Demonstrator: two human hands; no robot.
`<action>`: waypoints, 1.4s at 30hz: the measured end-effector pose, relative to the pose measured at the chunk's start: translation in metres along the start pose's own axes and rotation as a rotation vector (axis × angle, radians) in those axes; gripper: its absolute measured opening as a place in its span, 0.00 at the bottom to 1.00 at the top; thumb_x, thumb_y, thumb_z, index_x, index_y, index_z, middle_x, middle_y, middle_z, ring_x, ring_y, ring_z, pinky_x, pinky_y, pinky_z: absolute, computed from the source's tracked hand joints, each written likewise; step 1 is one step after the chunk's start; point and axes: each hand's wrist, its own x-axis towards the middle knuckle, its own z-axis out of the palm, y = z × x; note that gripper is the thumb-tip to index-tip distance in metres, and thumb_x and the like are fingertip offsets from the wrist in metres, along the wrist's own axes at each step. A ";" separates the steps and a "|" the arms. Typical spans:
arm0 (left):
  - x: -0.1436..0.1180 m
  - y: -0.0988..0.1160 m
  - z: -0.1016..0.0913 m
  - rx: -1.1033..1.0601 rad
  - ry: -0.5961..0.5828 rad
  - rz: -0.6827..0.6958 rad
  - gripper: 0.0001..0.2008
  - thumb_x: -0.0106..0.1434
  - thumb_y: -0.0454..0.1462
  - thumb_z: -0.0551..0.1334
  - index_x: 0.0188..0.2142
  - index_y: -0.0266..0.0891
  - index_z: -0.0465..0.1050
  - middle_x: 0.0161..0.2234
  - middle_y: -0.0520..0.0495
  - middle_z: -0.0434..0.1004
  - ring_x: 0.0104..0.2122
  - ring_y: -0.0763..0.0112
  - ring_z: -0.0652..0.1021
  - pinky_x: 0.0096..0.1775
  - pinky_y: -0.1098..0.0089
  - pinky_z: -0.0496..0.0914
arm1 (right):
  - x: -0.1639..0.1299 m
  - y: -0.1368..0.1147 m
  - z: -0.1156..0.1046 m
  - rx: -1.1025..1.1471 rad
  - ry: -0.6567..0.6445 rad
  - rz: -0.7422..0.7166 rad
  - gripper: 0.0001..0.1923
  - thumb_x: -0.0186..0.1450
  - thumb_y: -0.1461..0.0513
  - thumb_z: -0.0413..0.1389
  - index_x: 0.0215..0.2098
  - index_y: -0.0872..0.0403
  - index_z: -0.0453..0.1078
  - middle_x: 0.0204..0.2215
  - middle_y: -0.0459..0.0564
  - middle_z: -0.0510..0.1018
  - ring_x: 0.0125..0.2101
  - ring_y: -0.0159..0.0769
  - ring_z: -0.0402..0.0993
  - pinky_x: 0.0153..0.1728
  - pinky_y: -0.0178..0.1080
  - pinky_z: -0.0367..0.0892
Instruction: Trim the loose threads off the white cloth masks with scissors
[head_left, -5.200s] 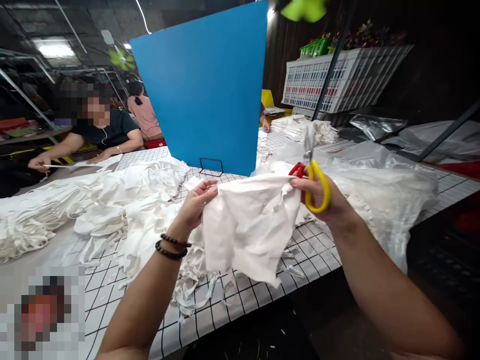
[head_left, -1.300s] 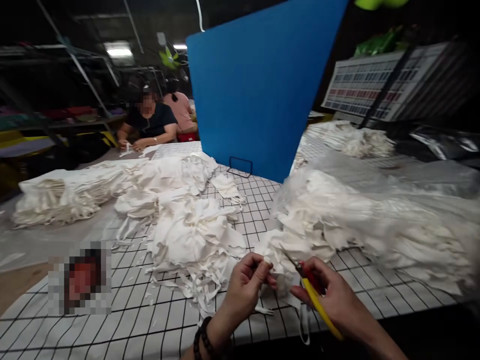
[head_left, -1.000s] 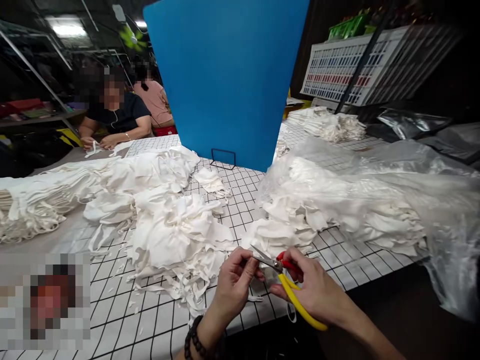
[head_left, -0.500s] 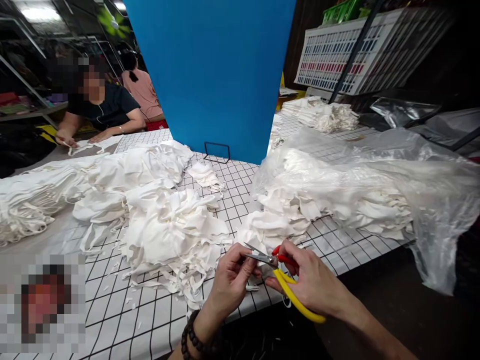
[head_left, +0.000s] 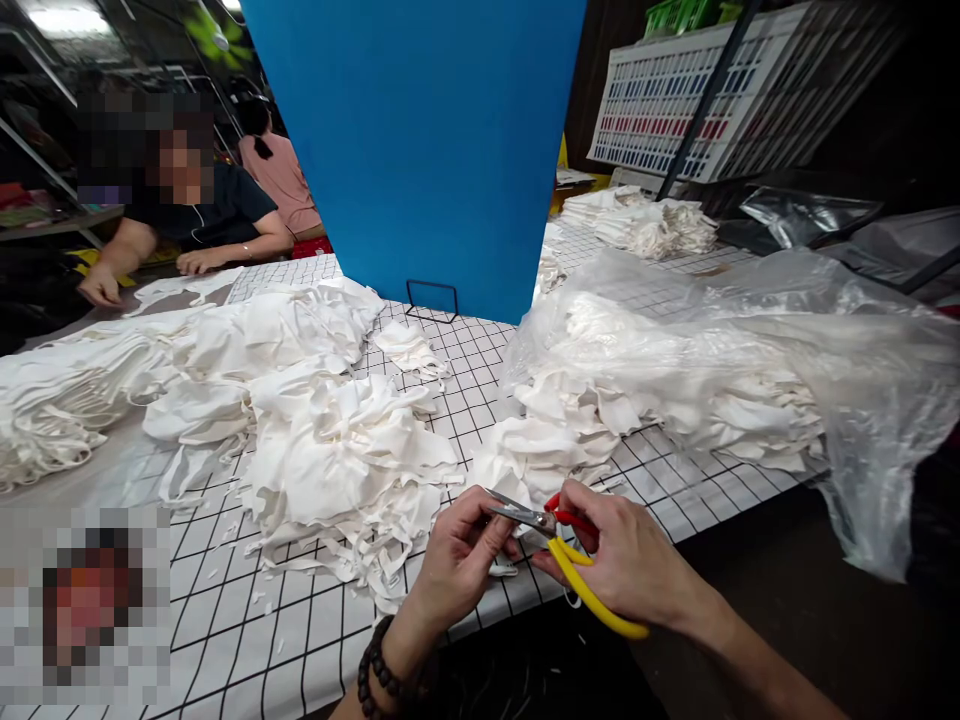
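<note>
My right hand (head_left: 626,560) grips scissors (head_left: 559,540) with one red and one yellow handle; the metal blades point left. My left hand (head_left: 461,555), with a dark bead bracelet at the wrist, has its fingers pinched at the blade tips over the table's front edge. What it pinches is too small to make out. A white scrap (head_left: 504,570) lies just below the blades. A heap of white fabric pieces (head_left: 345,465) lies left of my hands, and another white pile (head_left: 540,450) lies just behind them.
A clear plastic bag (head_left: 757,370) of white pieces spreads to the right on the black-grid tablecloth (head_left: 247,620). An upright blue board (head_left: 427,150) stands at the middle back. More white stacks (head_left: 67,400) lie far left. Two people sit at the back left; a white crate (head_left: 675,105) stands at the back right.
Five seconds ago both hands held up a large white fabric piece. Since a second ago my hands have stayed at the table edge with the scissors; only the camera shifted slightly.
</note>
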 end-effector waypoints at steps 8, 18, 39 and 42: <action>0.002 0.000 -0.005 -0.056 0.047 -0.032 0.08 0.67 0.39 0.59 0.34 0.36 0.71 0.32 0.50 0.68 0.27 0.74 0.76 0.32 0.71 0.72 | 0.005 0.017 0.013 0.338 0.012 0.041 0.20 0.54 0.53 0.64 0.25 0.50 0.55 0.18 0.37 0.62 0.19 0.28 0.55 0.20 0.32 0.52; -0.006 0.024 -0.093 0.066 0.356 -0.134 0.11 0.62 0.44 0.63 0.37 0.38 0.70 0.29 0.51 0.70 0.18 0.81 0.59 0.20 0.76 0.54 | -0.011 0.057 0.035 0.619 0.101 0.311 0.20 0.53 0.51 0.66 0.32 0.50 0.62 0.27 0.44 0.75 0.29 0.38 0.73 0.29 0.38 0.69; -0.022 -0.032 0.058 -0.298 0.044 -0.570 0.23 0.55 0.56 0.64 0.27 0.37 0.67 0.11 0.63 0.53 0.10 0.83 0.53 0.14 0.77 0.46 | -0.045 0.020 0.062 0.735 0.118 0.256 0.13 0.56 0.62 0.62 0.37 0.50 0.64 0.32 0.47 0.79 0.30 0.37 0.76 0.31 0.35 0.71; -0.021 -0.025 0.051 -0.297 0.048 -0.524 0.22 0.57 0.52 0.65 0.30 0.33 0.71 0.14 0.58 0.61 0.12 0.84 0.57 0.16 0.78 0.50 | -0.043 0.027 0.055 0.839 0.169 0.221 0.14 0.57 0.61 0.63 0.38 0.50 0.64 0.37 0.50 0.79 0.35 0.38 0.78 0.36 0.37 0.72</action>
